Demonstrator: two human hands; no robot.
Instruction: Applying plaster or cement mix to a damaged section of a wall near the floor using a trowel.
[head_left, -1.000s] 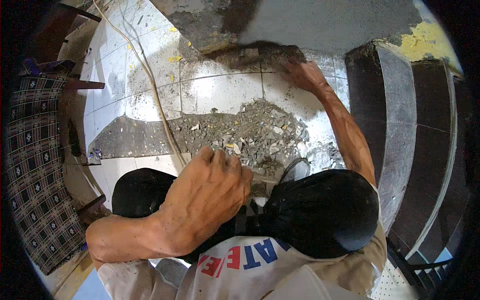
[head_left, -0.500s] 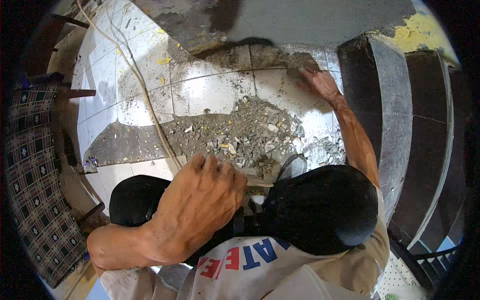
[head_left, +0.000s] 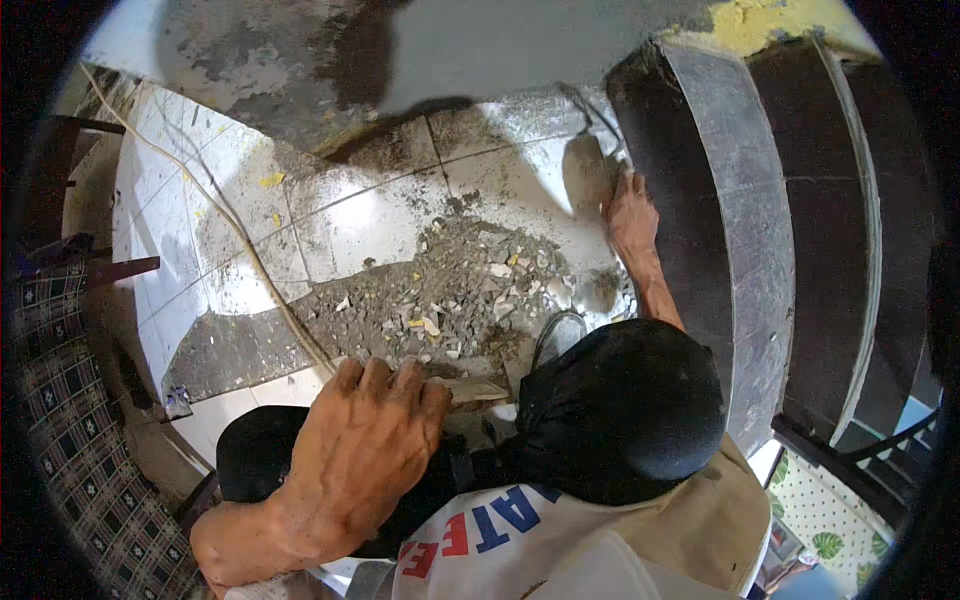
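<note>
My left hand (head_left: 375, 425) is closed, its fingers curled down in front of my left knee. A pale wood-like strip (head_left: 475, 390) shows just right of its knuckles; I cannot tell whether the fingers grip it. My right hand (head_left: 632, 218) reaches forward along the foot of the dark steps, fingers bent and pressed together near the tiled floor (head_left: 345, 235). Beyond its fingertips lies a thin, dark curved shape (head_left: 595, 115), and I cannot make out what the hand holds. Between me and the wall lies a heap of broken rubble (head_left: 480, 285).
Dark steps (head_left: 690, 200) with grey edges rise on the right. A long pale cable or hose (head_left: 240, 235) crosses the floor on the left, near a plaid-covered seat (head_left: 60, 370). The peeling grey wall (head_left: 500, 50) stands ahead. My black-clad right knee (head_left: 625, 410) stands close to the rubble.
My right hand has come nearer and closer to the steps, after sweeping blurred over the tiles. The whole view has shifted. My left hand stays closed by the knee.
</note>
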